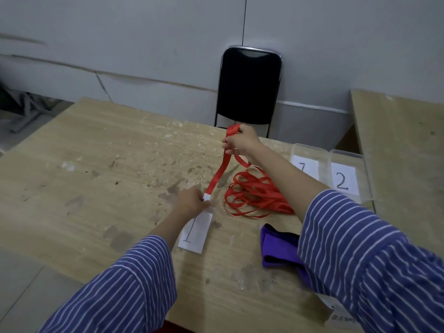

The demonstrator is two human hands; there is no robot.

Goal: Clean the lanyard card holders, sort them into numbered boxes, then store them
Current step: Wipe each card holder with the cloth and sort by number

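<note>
In the head view both arms reach forward from the lower edge of the frame in blue striped sleeves, the right arm stretched farther, up toward the centre, the left stopping lower, just left of centre. The right hand is raised above the table, its fingers curled around the folded top of a red lanyard strap; this grip is closed tight on the strap. From there the strap runs taut, down and to the left, to the left hand, whose fingertips pinch the small white end where strap meets card holder. The card holder is a clear sleeve with a white card marked "1", lying flat on the table just below the left hand, at lower centre. A loose pile of red lanyards lies on the table right of centre, partly behind the right forearm. A purple cloth sits folded at lower right, half hidden by the right sleeve. Two clear boxes stand at the right edge of the table: box 1, its number partly hidden, and box 2. A black chair stands behind the table at upper centre.
</note>
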